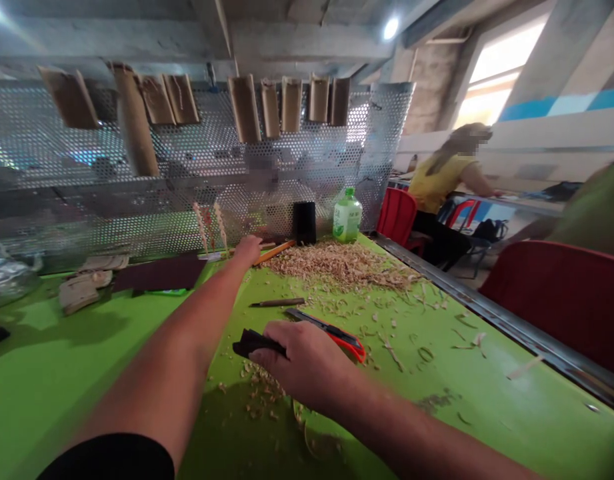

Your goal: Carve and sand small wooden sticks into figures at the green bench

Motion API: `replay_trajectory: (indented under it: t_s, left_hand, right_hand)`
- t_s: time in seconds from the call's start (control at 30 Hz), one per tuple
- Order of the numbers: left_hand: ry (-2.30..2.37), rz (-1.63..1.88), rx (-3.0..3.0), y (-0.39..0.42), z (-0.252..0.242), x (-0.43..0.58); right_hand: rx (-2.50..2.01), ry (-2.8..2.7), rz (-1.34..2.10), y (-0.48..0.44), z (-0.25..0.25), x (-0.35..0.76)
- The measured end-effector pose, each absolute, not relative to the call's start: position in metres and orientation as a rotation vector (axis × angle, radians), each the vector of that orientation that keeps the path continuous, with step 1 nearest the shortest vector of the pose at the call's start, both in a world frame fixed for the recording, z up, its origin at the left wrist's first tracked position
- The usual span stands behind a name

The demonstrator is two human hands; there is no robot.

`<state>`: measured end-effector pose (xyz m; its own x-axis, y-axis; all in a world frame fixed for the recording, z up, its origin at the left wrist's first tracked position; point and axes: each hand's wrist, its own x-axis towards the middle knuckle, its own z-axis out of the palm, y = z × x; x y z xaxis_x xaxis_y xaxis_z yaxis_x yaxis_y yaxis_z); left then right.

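Note:
My right hand (307, 357) is closed round a dark folded sheet (257, 343), low over the middle of the green table. Just beyond it lie an orange-and-black utility knife (331, 328) and a slim carving tool (277, 303) with a brown handle. My left hand (249, 249) reaches to the back of the table, beside a yellow pencil-like stick (275, 253) and thin carved wooden sticks (220, 223) standing upright. Its fingers are small and partly hidden, so what they hold, if anything, is unclear.
Wood shavings (337, 263) heap at the back right, before a green drink bottle (347, 217) and a black upright object (304, 223). A dark brown sheet (159, 273) and beige gloves (81, 291) lie left. A perforated metal panel (187, 180) stands behind. Someone in yellow (441, 177) sits beyond.

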<state>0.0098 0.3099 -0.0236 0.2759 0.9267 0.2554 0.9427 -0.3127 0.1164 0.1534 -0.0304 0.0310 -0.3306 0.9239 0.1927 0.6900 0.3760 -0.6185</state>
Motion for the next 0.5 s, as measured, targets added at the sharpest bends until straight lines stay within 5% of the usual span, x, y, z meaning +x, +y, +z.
replay_trajectory:
  t_s: [0.3,0.5]
  left_hand:
    - [-2.014,-0.357,-2.511,0.3153,-0.0181,0.0071]
    - [-1.96,-0.629,-2.754,0.3148,-0.0162,0.0132]
  right_hand:
    - [-1.43,-2.146,0.594,-0.0364,0.0373,0.1515]
    - [-1.37,-2.139,0.562,-0.0386,0.0353,0.152]
